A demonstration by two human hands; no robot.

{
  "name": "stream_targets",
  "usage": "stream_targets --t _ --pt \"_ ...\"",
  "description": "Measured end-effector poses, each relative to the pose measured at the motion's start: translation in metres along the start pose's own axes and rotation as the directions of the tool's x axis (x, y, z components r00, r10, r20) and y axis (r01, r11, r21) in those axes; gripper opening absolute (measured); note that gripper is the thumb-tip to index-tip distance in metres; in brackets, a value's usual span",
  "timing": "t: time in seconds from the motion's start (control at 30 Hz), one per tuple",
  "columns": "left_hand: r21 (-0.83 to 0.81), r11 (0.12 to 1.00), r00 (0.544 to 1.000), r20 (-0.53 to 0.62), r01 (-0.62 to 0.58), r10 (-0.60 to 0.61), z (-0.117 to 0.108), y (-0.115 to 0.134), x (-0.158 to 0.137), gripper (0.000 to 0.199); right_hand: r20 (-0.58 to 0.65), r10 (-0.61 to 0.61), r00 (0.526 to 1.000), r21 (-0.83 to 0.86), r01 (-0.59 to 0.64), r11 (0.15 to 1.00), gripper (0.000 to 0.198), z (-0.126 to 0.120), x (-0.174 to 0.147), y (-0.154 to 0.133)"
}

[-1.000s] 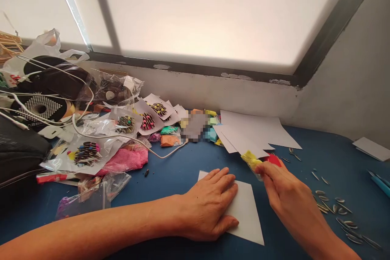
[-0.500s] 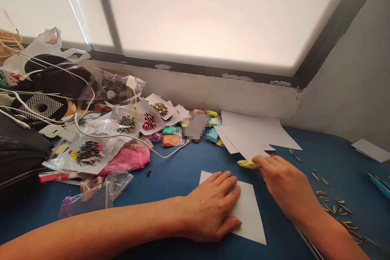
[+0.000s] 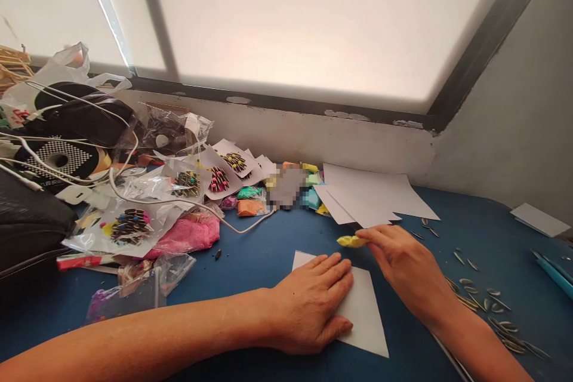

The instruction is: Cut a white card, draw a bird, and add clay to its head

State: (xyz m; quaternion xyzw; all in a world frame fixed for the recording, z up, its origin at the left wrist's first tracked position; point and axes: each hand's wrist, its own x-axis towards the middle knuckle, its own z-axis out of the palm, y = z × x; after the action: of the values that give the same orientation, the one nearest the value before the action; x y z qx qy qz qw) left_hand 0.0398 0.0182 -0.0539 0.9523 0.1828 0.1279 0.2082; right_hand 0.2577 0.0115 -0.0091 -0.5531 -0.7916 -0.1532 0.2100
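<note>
My left hand (image 3: 316,304) lies flat on a small sheet of white paper (image 3: 367,316), fingers stretched out and touching nothing else. To its right, my right hand (image 3: 400,262) pinches one end of a small yellow packet (image 3: 350,242), which looks like wrapped modelling clay. The packet is just beyond the far edge of the small sheet, and my fingertips partly hide its right end. Larger white paper sheets (image 3: 376,191) lie behind my right hand.
Sunflower seeds (image 3: 495,307) are scattered at the right near a blue tool (image 3: 555,271). Colourful clay packets (image 3: 251,208) and paper with seed-covered pieces (image 3: 219,178) lie at the back. A white cable (image 3: 233,228), plastic bags (image 3: 129,295) and a pink cloth (image 3: 192,236) crowd the left.
My right hand has moved slightly left with the yellow packet. My left hand stays flat on the paper. The view has shifted a little.
</note>
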Motion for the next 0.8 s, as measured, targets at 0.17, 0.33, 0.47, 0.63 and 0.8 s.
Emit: stream_targets --t 0.17,0.33,0.47,0.63,0.8 --pt "-0.178 0.983 0.999 -0.005 0.039 -0.04 -0.004 0.001 0.0 0.06 -0.077 0.089 0.993 0.053 -0.085 0.995 0.029 0.004 0.006 -0.001" --pt "-0.579 0.795 0.896 -0.236 0.182 -0.377 -0.027 0.007 0.009 0.028 -0.183 0.211 0.96 0.191 -0.176 0.966 0.018 -0.001 -0.008 -0.007" --pt "-0.942 0.276 0.897 0.054 0.192 -0.439 -0.041 0.005 0.018 0.042 -0.239 0.16 0.958 0.237 -0.102 0.966 0.011 -0.005 -0.018 -0.03" --pt "-0.995 -0.042 0.869 0.095 0.085 -0.486 -0.036 -0.004 0.02 0.044 -0.209 -0.058 0.976 0.27 0.115 0.956 0.012 -0.007 -0.022 -0.051" --pt "-0.941 0.304 0.841 -0.041 0.149 -0.54 -0.041 -0.019 0.02 0.031 -0.164 0.031 0.986 0.219 0.006 0.976 0.016 -0.013 -0.023 -0.034"
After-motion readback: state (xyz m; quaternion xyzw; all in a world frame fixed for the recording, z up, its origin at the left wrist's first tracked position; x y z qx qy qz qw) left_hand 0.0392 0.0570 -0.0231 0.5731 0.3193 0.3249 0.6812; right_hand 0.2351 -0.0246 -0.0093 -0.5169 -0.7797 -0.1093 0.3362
